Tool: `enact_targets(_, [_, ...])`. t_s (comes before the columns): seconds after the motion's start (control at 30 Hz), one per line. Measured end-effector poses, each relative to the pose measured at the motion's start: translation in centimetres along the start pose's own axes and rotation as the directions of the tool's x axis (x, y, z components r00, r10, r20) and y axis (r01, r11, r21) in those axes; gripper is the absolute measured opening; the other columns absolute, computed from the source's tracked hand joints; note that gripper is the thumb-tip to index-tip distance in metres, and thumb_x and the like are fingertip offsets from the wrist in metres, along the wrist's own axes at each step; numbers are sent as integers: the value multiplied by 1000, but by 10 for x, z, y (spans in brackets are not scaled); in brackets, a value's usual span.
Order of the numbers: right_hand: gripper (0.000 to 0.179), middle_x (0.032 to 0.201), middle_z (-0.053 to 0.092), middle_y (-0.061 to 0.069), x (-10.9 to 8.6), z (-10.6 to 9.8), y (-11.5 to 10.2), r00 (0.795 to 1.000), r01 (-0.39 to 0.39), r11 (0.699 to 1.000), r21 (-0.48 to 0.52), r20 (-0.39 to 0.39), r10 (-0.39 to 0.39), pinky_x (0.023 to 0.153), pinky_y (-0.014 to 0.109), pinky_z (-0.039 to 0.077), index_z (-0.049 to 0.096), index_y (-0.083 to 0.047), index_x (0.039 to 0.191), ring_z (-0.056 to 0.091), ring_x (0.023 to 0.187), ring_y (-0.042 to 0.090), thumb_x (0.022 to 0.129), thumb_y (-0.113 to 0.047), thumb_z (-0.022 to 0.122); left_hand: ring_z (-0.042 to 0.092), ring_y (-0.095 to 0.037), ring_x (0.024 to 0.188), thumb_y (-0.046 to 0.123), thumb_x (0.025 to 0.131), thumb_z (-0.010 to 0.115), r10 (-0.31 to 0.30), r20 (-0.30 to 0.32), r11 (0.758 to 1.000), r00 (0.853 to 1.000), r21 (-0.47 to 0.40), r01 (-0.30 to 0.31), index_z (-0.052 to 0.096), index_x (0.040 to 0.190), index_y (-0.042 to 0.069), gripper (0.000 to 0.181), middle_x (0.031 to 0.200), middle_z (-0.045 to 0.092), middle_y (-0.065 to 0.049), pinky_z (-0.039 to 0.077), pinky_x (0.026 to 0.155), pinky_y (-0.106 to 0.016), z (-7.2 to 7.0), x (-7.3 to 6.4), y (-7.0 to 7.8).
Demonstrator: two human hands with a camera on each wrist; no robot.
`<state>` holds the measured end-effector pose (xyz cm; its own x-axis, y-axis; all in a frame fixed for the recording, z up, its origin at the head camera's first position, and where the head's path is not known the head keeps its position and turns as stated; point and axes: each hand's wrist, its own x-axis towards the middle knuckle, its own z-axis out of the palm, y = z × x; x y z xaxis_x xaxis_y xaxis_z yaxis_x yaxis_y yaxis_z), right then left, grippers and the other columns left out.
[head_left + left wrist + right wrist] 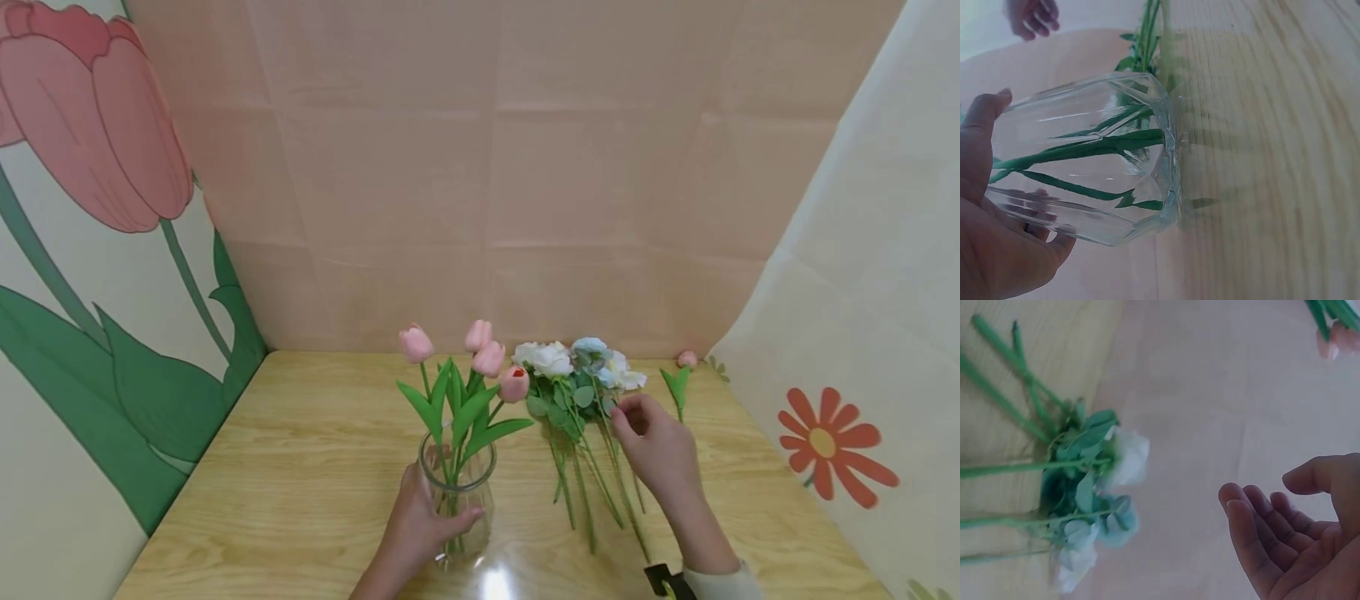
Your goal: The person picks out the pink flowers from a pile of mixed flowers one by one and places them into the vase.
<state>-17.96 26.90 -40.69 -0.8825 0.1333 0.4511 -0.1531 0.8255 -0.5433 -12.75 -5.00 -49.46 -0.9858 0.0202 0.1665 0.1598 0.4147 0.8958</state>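
My left hand (429, 518) grips a clear glass vase (1041, 125) around its side, thumb across the front. The vase stands upright on the table, holding several pink tulips (489, 360) with green leaves. In the left wrist view their stems (1085, 150) show through the faceted glass. My right hand (658, 446) hovers above the table, its fingers loosely bent and nothing between them. Just left of it lies a bunch of white flowers (553, 360) and a pale blue flower (591, 348), long green stems pointing toward me.
A single pink tulip (678, 383) lies at the table's back right, partly behind the right hand. A black object (658, 578) shows by the right sleeve. Printed cloths with a large tulip (120, 125) and a red flower (822, 443) flank the wooden table (300, 467).
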Motion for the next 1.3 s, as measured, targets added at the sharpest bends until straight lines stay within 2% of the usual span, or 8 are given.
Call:
enact_targets(0.2, [26, 91, 73, 8, 6, 0, 24, 996, -66, 997, -42, 61, 68, 60, 32, 47, 66, -7, 105, 62, 70, 16, 100, -32, 60, 55, -38, 120, 43, 69, 92, -8, 6, 1000, 1000, 1, 8, 42, 148, 20, 96, 134, 51, -20, 47, 101, -63, -1, 0, 1])
enact_targets(0.43, [35, 101, 74, 13, 9, 0, 41, 987, -110, 992, -68, 110, 117, 64, 34, 50, 64, -6, 110, 69, 84, 27, 101, -38, 57, 55, -38, 120, 46, 69, 91, 6, 12, 1000, 1000, 21, -6, 39, 150, 17, 100, 134, 50, -21, 48, 100, -62, -2, 1, 1])
enact_targets(0.53, [37, 104, 74, 15, 11, 0, 49, 982, -120, 989, -82, 134, 130, 65, 36, 52, 64, -5, 112, 70, 89, 31, 102, -39, 55, 55, -37, 120, 46, 69, 91, -11, 11, 1000, 1000, 15, 11, 39, 151, 17, 101, 134, 50, -20, 48, 100, -62, -1, 1, 0])
enact_targets(0.67, [40, 110, 72, 19, 14, -2, 58, 971, -140, 985, -103, 182, 157, 69, 44, 55, 63, -3, 116, 70, 96, 37, 102, -39, 53, 56, -36, 120, 45, 69, 91, -32, 12, 999, 999, 3, 32, 39, 151, 19, 101, 134, 50, -18, 48, 101, -61, 0, 1, -1])
enact_targets(0.93, [52, 124, 67, 25, 19, -7, 74, 941, -178, 973, -145, 265, 211, 75, 50, 54, 56, 0, 131, 65, 108, 44, 103, -43, 47, 55, -35, 120, 47, 69, 91, -14, 16, 1000, 1000, 7, 14, 39, 151, 19, 101, 134, 50, -17, 48, 101, -61, 0, 2, -3])
enact_targets(1.3, [57, 126, 64, 29, 23, -8, 94, 925, -191, 965, -181, 294, 239, 73, 50, 53, 51, 5, 134, 62, 105, 47, 101, -42, 50, 55, -37, 121, 49, 68, 90, -29, 17, 1000, 999, 3, 29, 38, 152, 17, 104, 135, 50, -18, 47, 102, -62, 0, 1, -2])
